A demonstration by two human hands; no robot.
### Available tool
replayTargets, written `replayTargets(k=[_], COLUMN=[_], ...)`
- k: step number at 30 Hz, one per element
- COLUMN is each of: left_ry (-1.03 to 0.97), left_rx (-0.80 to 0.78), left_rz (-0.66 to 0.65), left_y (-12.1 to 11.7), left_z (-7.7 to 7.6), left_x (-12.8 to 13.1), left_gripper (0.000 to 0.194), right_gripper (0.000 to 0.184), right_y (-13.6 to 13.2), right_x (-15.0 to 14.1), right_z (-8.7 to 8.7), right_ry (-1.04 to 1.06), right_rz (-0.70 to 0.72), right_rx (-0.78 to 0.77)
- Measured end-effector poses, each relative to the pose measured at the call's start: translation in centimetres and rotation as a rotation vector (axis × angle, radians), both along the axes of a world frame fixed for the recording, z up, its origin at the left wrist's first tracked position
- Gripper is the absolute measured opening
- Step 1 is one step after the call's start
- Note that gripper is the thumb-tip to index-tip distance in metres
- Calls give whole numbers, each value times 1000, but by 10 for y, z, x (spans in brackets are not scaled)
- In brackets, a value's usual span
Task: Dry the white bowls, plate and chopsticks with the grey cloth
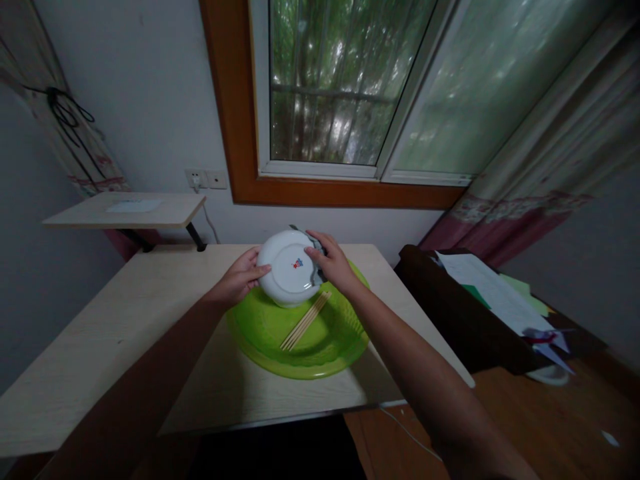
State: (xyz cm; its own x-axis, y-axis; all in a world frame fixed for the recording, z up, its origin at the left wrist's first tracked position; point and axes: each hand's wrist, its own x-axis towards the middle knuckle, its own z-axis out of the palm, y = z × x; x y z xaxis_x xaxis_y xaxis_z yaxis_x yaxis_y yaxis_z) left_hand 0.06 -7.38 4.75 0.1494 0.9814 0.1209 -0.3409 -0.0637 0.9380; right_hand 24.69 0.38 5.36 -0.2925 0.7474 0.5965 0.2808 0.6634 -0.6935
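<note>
A white plate (pixel 283 270) is held up over the basin, its underside with a small red and blue mark turned to me. My left hand (pixel 243 275) grips the plate's left edge, thumb on the underside. At the opposite edge, my right hand (pixel 331 259) is closed on a grey cloth (pixel 319 272), which it presses against the plate. Below is a round, bright green plastic basin (pixel 300 369). Several light wooden chopsticks (pixel 306 321) lie together inside it, slanting up to the right.
The basin stands on a pale wooden table (pixel 145 340). A small raised shelf (pixel 125 212) with a paper on it is at the back left. A window (pixel 345 87) rises behind the table. To the right, a dark brown piece of furniture (pixel 440 307) carries papers (pixel 493 293).
</note>
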Motion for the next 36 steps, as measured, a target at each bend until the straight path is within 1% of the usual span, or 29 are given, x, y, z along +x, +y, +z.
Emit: replayTargets(k=[3, 5, 7, 9, 11, 15, 18, 21, 23, 26, 31, 33, 36], left_ry=[71, 96, 102, 91, 79, 39, 27, 44, 56, 59, 32, 15, -10], left_rx=[17, 37, 55, 68, 78, 75, 64, 73, 80, 88, 90, 85, 89], left_rz=[45, 93, 131, 154, 169, 182, 195, 230, 239, 225, 168, 169, 205], left_y=[4, 8, 11, 12, 13, 14, 15, 16, 16, 16, 15, 14, 14], left_z=[2, 1, 0, -1, -2, -6, -10, -13, -16, -18, -16, -14, -12], left_x=[7, 10, 13, 16, 20, 24, 22, 18, 17, 17, 19, 19, 19], left_gripper=[59, 59, 59, 59, 58, 60, 61, 61, 61, 60, 58, 58, 59], right_gripper=[46, 45, 44, 45, 45, 45, 45, 45, 46, 48, 47, 47, 47], right_y=[2, 3, 2, -3, -12, -35, -40, -32, -26, -27, -49, -52, -45], right_x=[0, -1, -3, -8, -14, -28, -29, -22, -17, -18, -39, -42, -36], right_z=[12, 18, 23, 26, 28, 29, 27, 20, 15, 13, 21, 22, 17], right_ry=[-84, -142, -210, -289, -380, -553, -557, -452, -379, -343, -442, -456, -425], right_rz=[79, 91, 58, -13, -83, -123, -186, -266, -288, -257, -110, -103, -170], right_rx=[76, 139, 203, 267, 341, 472, 463, 380, 329, 303, 389, 397, 353])
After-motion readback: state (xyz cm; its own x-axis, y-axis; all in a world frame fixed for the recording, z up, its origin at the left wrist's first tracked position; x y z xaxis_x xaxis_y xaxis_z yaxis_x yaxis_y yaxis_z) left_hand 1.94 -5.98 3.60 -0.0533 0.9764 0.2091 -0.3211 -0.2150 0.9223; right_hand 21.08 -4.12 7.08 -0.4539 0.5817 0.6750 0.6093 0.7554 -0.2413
